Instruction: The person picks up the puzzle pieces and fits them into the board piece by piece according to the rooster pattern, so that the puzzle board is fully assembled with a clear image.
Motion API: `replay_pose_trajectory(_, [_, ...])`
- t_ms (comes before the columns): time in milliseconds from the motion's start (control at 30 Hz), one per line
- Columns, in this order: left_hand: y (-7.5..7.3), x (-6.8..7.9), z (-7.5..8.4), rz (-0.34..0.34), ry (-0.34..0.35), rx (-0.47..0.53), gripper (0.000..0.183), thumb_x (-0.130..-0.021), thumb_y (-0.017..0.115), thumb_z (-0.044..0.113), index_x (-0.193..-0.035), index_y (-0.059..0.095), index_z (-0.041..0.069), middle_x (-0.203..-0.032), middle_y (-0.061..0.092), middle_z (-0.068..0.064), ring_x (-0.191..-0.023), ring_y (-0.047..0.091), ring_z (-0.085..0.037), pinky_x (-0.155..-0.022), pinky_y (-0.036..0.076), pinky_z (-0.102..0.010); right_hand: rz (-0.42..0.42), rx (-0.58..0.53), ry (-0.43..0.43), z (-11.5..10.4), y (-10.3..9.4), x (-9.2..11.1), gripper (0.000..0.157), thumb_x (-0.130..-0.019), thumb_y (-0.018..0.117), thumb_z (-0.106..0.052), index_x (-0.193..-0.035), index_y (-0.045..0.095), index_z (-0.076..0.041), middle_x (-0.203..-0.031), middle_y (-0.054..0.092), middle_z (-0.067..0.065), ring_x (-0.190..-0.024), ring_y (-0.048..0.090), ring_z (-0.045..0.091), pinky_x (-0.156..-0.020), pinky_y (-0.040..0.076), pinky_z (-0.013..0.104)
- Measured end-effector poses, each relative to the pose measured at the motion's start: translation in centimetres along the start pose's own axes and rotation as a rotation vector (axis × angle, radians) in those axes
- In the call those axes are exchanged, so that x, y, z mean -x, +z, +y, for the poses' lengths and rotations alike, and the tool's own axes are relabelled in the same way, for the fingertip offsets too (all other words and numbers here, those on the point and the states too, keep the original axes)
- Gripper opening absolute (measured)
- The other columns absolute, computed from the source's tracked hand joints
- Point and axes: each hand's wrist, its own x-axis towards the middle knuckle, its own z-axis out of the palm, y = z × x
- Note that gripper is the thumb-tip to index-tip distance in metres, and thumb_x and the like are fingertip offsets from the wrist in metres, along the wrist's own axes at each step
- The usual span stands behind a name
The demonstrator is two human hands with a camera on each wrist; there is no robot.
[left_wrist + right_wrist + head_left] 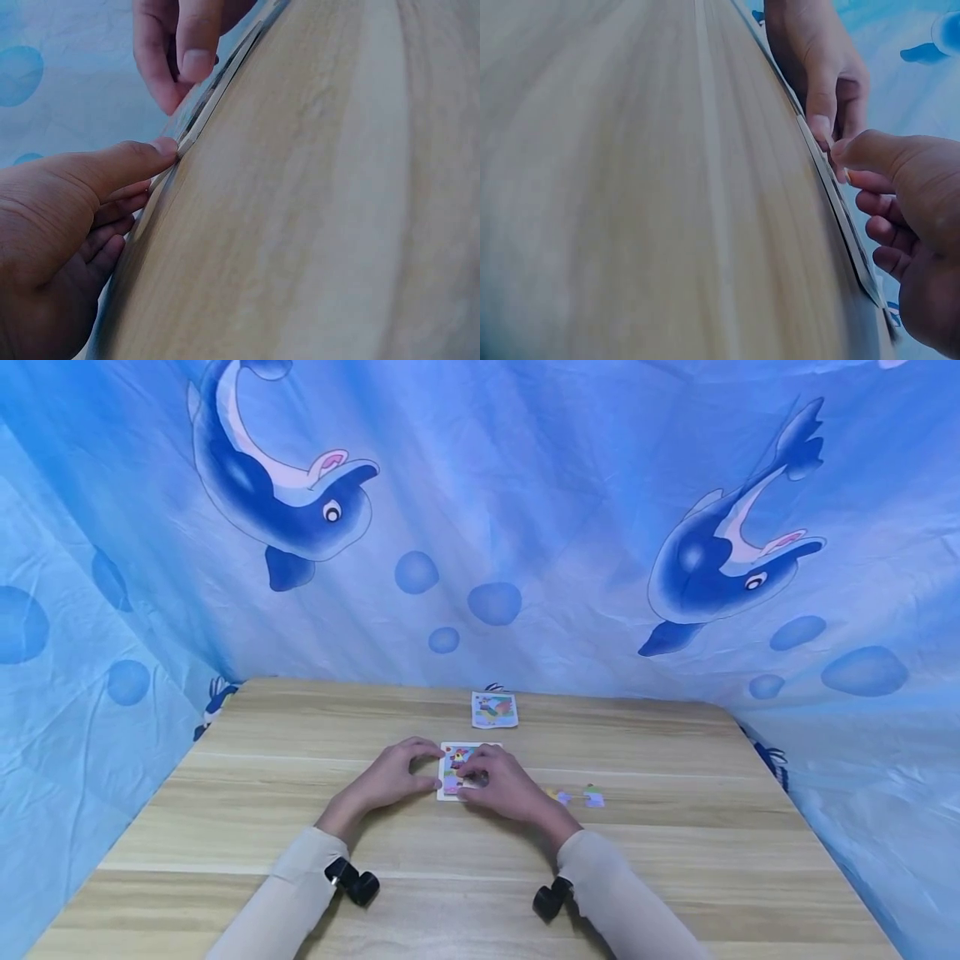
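A small square jigsaw puzzle board with a white border and a colourful cartoon picture lies on the table in the head view. My left hand grips its left side, thumb at the near corner and fingers at the far one. In the left wrist view the left thumb presses on the board's edge. Over the board's right half is my right hand, which covers much of the picture. Its thumb and forefinger pinch a small puzzle piece, mostly hidden by the fingertips.
Loose puzzle pieces lie on the wooden table, right of the right hand. A square picture card rests beyond the board, near the back edge. A blue dolphin-print curtain hangs behind the table and along its sides.
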Motion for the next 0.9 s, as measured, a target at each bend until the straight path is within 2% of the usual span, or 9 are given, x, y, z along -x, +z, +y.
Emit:
replay_pose_trajectory(300, [0.03, -0.09, 0.00, -0.006, -0.012, 0.008, 0.048, -0.089, 0.081, 0.026, -0.133, 0.069, 0.014, -0.140, 0.062, -0.006, -0.137, 0.055, -0.033, -0.118, 0.042, -0.055, -0.022, 0.022, 0.024, 0.06, 0.32, -0.19, 0.024, -0.091, 0.079, -0.025, -0.110, 0.079, -0.011, -0.114, 0.068, 0.001, -0.108, 0.060, 0.017, -0.095, 0.053, 0.037])
replay_pose_trajectory(567, [0.06, -0.09, 0.01, -0.007, -0.010, 0.005, 0.047, -0.089, 0.081, 0.026, -0.133, 0.069, 0.013, -0.141, 0.062, -0.007, -0.137, 0.055, -0.033, -0.118, 0.042, -0.056, -0.023, 0.030, 0.027, 0.20, 0.47, -0.19, 0.023, -0.091, 0.079, -0.026, -0.111, 0.080, -0.015, -0.114, 0.068, 0.000, -0.107, 0.059, 0.017, -0.093, 0.052, 0.036])
replay_pose_trajectory(900, [0.08, -0.10, 0.02, 0.004, -0.006, -0.003, 0.048, -0.087, 0.082, 0.025, -0.132, 0.070, 0.013, -0.142, 0.061, -0.010, -0.137, 0.055, -0.035, -0.119, 0.040, -0.057, 0.024, 0.026, -0.011, 0.03, 0.82, -0.49, 0.026, -0.090, 0.081, -0.028, -0.111, 0.080, -0.014, -0.111, 0.068, -0.001, -0.105, 0.059, 0.016, -0.096, 0.052, 0.037])
